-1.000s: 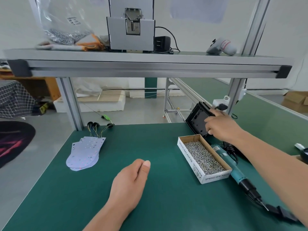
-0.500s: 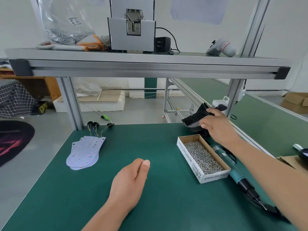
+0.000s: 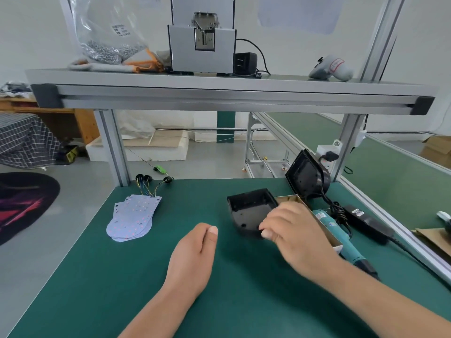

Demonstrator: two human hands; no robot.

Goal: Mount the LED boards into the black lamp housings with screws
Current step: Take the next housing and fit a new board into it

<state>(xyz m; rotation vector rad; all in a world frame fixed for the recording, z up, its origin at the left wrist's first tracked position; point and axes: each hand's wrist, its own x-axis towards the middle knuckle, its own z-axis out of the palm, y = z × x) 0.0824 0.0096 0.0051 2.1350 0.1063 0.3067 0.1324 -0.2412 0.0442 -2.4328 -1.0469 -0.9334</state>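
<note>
since half a second ago the black lamp housing has come away from the far right corner. it is now out in front of my right hand, open side up, low over the green mat; whether its far edge touches the mat i cannot tell. my right thumb and fingers pinch its near rim only. my left hand has not shifted: it rests on its edge on the mat, fingers loosely curled, holding nothing. a second housing leans upright beyond my right hand, and the led boards lie stacked well off to the far left of my left hand.

what could go wrong, as i judge it: a pinch on one rim lets the housing swing or slip as i set it down. my right wrist hangs over the screw box, so pulling back carelessly could tip screws out. the electric screwdriver lies just right of that wrist and could get knocked. the boards' wires could snag when i lift one.
</note>
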